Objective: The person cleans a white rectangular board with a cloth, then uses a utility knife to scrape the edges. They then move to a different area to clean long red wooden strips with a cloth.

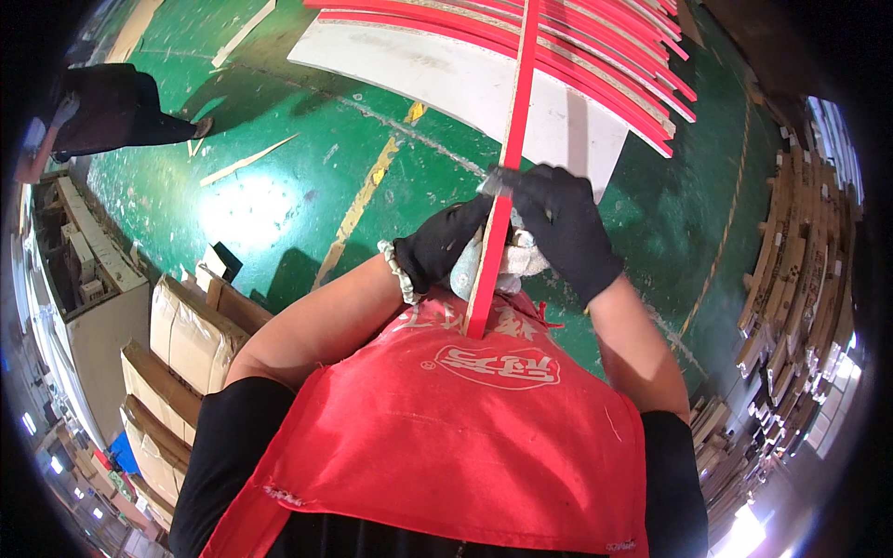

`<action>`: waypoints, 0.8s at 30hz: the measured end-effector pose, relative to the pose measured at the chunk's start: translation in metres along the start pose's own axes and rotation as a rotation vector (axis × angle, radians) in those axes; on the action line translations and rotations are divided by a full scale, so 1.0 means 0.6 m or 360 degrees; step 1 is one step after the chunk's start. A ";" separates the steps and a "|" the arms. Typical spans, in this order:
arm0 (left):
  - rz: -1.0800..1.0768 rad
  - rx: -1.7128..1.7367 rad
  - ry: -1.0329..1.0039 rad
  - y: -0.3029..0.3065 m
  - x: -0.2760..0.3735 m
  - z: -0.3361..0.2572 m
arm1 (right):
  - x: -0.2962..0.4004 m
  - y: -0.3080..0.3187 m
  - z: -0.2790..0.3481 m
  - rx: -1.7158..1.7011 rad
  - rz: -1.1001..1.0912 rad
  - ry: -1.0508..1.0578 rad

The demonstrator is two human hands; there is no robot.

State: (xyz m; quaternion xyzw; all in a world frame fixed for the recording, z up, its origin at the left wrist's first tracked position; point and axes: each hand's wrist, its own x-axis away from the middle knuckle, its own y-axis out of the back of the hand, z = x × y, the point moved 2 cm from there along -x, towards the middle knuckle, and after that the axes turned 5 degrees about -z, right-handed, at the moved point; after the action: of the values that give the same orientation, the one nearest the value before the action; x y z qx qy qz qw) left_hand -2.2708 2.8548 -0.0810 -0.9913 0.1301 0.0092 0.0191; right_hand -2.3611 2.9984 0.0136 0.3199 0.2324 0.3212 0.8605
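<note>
A long red board strip point(513, 125) with a bare particle-board edge runs from the top of the view down to my red apron. Black gloves cover both hands. My left hand point(446, 240) is at the strip's left side, its fingertips near a small, blurred, whitish piece that I cannot make out. On the other side, my right hand point(561, 220) has its fingers at the strip and that piece. Whitish cloth or gloves point(523, 254) show behind the strip, below my hands. Whether either hand grips the strip is partly hidden.
Beyond my hands, several red strips point(607, 77) lie on a white board point(418, 63) above the green floor. Wrapped cartons point(188, 335) stand at left, near an open-topped box point(104, 279). A person point(104, 111) is at upper left. Stacked long packages point(795, 258) line the right.
</note>
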 end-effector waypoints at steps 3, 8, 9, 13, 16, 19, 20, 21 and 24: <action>0.0011 -0.0058 -0.0294 0.001 0.000 0.002 | 0.031 -0.003 0.019 -0.0004 0.0042 0.0105; -0.0110 0.0178 0.0187 -0.003 -0.003 -0.032 | -0.014 -0.003 -0.037 -0.0276 -0.0117 -0.0257; -0.0186 0.0319 0.0370 -0.005 -0.004 -0.047 | -0.041 0.008 -0.028 -0.0322 -0.0227 -0.0273; -0.0104 -0.0177 -0.0113 0.003 -0.006 -0.028 | -0.015 -0.004 -0.037 0.0028 -0.0074 -0.0057; -0.0070 0.0538 0.0366 0.002 -0.002 0.005 | 0.042 0.000 0.035 -0.0023 0.0161 0.0040; -0.0104 0.0785 0.0811 -0.008 -0.013 -0.011 | 0.084 -0.007 0.063 0.0130 0.0140 0.0233; -0.0075 0.0663 0.0746 -0.002 -0.014 -0.026 | 0.088 -0.006 0.070 0.0176 0.0155 0.0257; -0.0045 0.0542 0.0681 0.000 -0.012 -0.038 | 0.093 -0.006 0.076 0.0223 0.0171 0.0279; -0.0189 -0.0062 -0.0112 -0.005 -0.014 -0.025 | 0.067 -0.001 0.051 0.0047 0.0061 -0.0014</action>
State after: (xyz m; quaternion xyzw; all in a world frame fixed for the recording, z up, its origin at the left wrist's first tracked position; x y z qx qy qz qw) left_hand -2.2781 2.8595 -0.0654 -0.9965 0.0702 0.0453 0.0050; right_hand -2.3148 3.0140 0.0264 0.3383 0.2272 0.3328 0.8504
